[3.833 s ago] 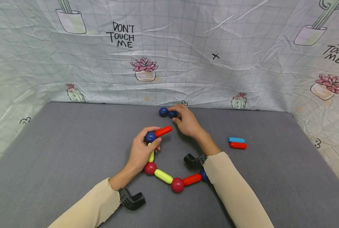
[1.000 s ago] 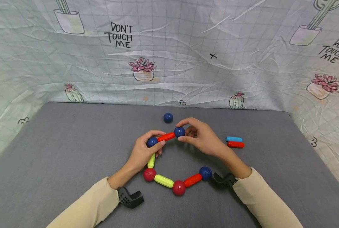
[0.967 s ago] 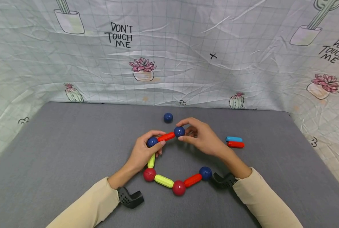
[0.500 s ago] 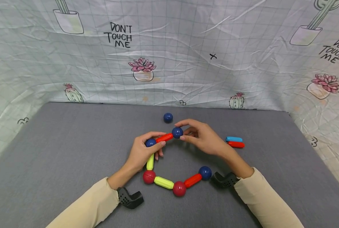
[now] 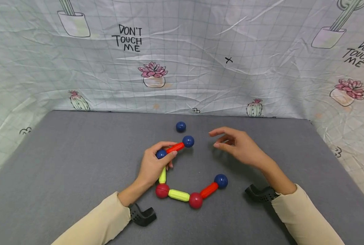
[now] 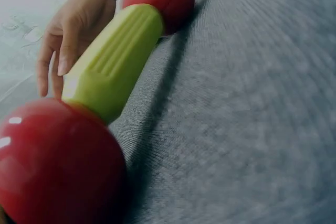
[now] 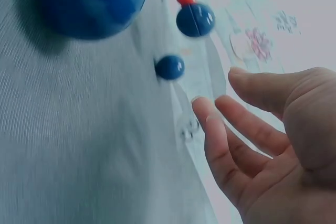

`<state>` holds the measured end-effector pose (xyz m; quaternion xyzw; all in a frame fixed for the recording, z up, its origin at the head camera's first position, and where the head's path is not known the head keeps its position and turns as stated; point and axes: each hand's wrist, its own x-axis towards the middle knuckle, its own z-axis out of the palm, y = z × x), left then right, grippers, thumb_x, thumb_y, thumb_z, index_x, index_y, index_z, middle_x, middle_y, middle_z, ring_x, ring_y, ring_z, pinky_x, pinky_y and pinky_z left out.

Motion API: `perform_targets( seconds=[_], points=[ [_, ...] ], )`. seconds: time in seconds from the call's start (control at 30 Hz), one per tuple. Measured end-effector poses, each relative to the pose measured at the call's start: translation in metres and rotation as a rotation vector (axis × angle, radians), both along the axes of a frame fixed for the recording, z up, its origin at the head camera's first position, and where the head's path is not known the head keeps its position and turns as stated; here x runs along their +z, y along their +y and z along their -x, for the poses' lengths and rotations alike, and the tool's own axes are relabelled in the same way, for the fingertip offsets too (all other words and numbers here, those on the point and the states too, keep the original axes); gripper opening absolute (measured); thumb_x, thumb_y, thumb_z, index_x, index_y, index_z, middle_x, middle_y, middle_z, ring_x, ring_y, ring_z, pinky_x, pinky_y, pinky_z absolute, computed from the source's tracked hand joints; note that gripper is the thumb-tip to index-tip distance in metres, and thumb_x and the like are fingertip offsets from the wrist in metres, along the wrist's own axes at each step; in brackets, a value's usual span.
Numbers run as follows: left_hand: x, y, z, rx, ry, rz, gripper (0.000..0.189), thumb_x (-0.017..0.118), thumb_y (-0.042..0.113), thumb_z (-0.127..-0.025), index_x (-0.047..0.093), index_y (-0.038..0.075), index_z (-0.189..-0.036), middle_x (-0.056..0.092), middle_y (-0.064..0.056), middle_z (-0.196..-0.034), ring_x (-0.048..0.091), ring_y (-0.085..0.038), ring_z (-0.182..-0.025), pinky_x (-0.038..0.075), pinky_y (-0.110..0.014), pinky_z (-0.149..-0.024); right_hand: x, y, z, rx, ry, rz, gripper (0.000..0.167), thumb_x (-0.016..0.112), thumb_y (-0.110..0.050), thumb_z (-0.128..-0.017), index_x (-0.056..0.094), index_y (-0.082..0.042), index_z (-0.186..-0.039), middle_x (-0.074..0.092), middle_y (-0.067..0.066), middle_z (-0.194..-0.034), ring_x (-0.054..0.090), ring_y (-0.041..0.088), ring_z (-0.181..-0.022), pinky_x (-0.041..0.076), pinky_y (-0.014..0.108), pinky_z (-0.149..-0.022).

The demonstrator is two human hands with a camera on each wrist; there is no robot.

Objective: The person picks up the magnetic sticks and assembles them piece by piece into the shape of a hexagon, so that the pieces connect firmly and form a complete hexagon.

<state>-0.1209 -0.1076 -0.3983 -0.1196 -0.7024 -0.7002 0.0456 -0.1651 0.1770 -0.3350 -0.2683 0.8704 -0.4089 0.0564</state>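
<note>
My left hand (image 5: 152,165) grips a toy chain of coloured balls and rods at a blue ball (image 5: 161,154), its thumb against a red rod (image 5: 175,147). Another blue ball (image 5: 188,141) sits on that rod's free end. Below the hand, the chain runs through a yellow rod (image 5: 162,176), a red ball (image 6: 58,161), a second yellow rod (image 6: 115,61) and a second red ball (image 5: 195,200). A lower red rod (image 5: 209,190) ends in a blue ball (image 7: 89,1). My right hand (image 5: 238,144) hovers to the right, fingers loosely bent, holding nothing.
A loose blue ball (image 5: 180,127) lies toward the back of the grey table (image 5: 93,163). A patterned cloth (image 5: 194,78) hangs behind and at the sides. Black wrist mounts (image 5: 142,215) are on both forearms. The right hand and forearm cover the spot where loose rods lay.
My right hand took a blue ball from the back, set it on the red rod's end, then let go and moved right. The left hand has kept its grip; the chain shifted slightly.
</note>
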Motion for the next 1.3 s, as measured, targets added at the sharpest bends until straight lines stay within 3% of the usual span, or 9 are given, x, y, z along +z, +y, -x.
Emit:
perform_targets(
  seconds=[0.23, 0.5, 0.73, 0.87, 1.03, 1.17, 1.3],
  points=[
    [-0.001, 0.001, -0.002, 0.102, 0.033, 0.082, 0.022, 0.073, 0.015, -0.087, 0.071, 0.012, -0.108, 0.064, -0.016, -0.074, 0.059, -0.026, -0.058, 0.046, -0.024, -0.053, 0.001, 0.041, 0.004, -0.029, 0.033, -0.084, 0.03, 0.064, -0.024, -0.094, 0.062, -0.015, -0.123, 0.064, 0.003, -0.117, 0.06, 0.012, -0.1, 0.049, 0.031, -0.082],
    [-0.002, 0.002, 0.0, 0.109, 0.032, 0.063, 0.023, 0.073, 0.016, -0.087, 0.072, 0.012, -0.109, 0.067, -0.011, -0.085, 0.061, -0.029, -0.062, 0.05, -0.026, -0.056, -0.007, 0.092, 0.004, -0.101, -0.006, -0.091, 0.03, 0.065, -0.02, -0.093, 0.063, -0.011, -0.122, 0.064, 0.001, -0.115, 0.059, 0.011, -0.099, 0.047, 0.021, -0.081],
    [0.001, 0.0, 0.0, 0.12, 0.025, 0.036, 0.022, 0.073, 0.014, -0.086, 0.073, 0.01, -0.108, 0.068, -0.011, -0.088, 0.061, -0.031, -0.065, 0.052, -0.026, -0.06, -0.016, 0.126, 0.004, -0.138, -0.036, -0.081, 0.029, 0.066, -0.015, -0.092, 0.063, -0.008, -0.12, 0.064, 0.007, -0.113, 0.058, 0.012, -0.091, 0.049, 0.022, -0.072],
    [0.0, -0.001, 0.002, 0.094, 0.026, 0.012, 0.022, 0.073, 0.009, -0.086, 0.071, 0.006, -0.108, 0.067, -0.011, -0.093, 0.064, -0.028, -0.067, 0.053, -0.027, -0.064, -0.022, 0.132, 0.007, -0.126, -0.044, -0.094, 0.028, 0.068, -0.016, -0.091, 0.064, -0.009, -0.117, 0.064, 0.008, -0.103, 0.058, 0.015, -0.083, 0.048, 0.024, -0.066],
    [0.001, -0.003, 0.005, 0.016, 0.025, -0.061, 0.024, 0.069, 0.001, -0.086, 0.065, -0.003, -0.11, 0.064, -0.018, -0.089, 0.063, -0.025, -0.065, 0.053, -0.027, -0.067, -0.027, 0.13, 0.009, -0.11, -0.074, -0.13, 0.027, 0.069, -0.022, -0.09, 0.066, -0.012, -0.115, 0.06, 0.007, -0.093, 0.056, 0.017, -0.078, 0.047, 0.026, -0.062],
    [0.001, -0.006, 0.006, -0.047, 0.002, -0.102, 0.027, 0.068, -0.001, -0.087, 0.063, -0.006, -0.113, 0.06, -0.027, -0.09, 0.062, -0.025, -0.063, 0.052, -0.027, -0.07, -0.028, 0.128, 0.009, -0.126, -0.095, -0.154, 0.026, 0.068, -0.026, -0.091, 0.066, -0.015, -0.114, 0.06, 0.006, -0.098, 0.056, 0.018, -0.079, 0.047, 0.028, -0.061],
    [0.001, -0.007, 0.007, -0.064, 0.003, -0.102, 0.03, 0.069, -0.001, -0.086, 0.064, -0.007, -0.115, 0.059, -0.033, -0.086, 0.063, -0.027, -0.063, 0.052, -0.026, -0.071, -0.028, 0.128, 0.009, -0.134, -0.096, -0.171, 0.024, 0.064, -0.024, -0.093, 0.066, -0.016, -0.116, 0.062, 0.006, -0.108, 0.056, 0.017, -0.084, 0.048, 0.028, -0.063]
  ],
)
